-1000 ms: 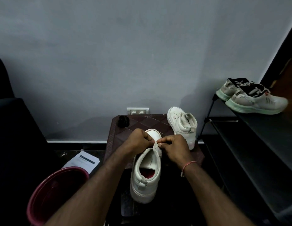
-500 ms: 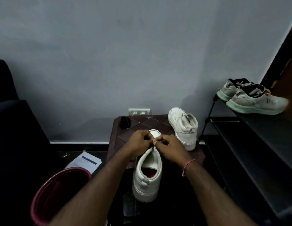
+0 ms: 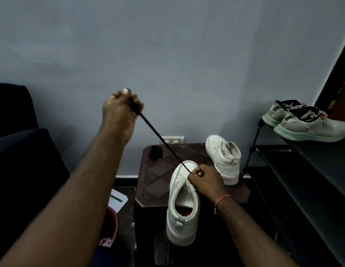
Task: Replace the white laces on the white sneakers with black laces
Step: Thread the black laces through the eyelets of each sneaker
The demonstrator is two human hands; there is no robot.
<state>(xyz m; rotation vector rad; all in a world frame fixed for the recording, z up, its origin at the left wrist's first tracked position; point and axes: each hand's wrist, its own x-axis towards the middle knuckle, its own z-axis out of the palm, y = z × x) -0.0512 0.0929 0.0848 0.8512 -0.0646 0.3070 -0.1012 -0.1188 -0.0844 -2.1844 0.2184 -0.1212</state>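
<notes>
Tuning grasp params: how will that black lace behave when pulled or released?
The black lace runs straight between left hand and right hand, so it is probably floppy once slack. It looks thin, likely light and slip-prone. The near sneaker may shift unless braced.

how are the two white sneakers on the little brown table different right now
The near sneaker overhangs the table's front edge, the right hand on it, a black lace running from it to the raised left hand. The far sneaker sits untouched and fully on the table. Both are white high-tops, heels toward the camera.
</notes>
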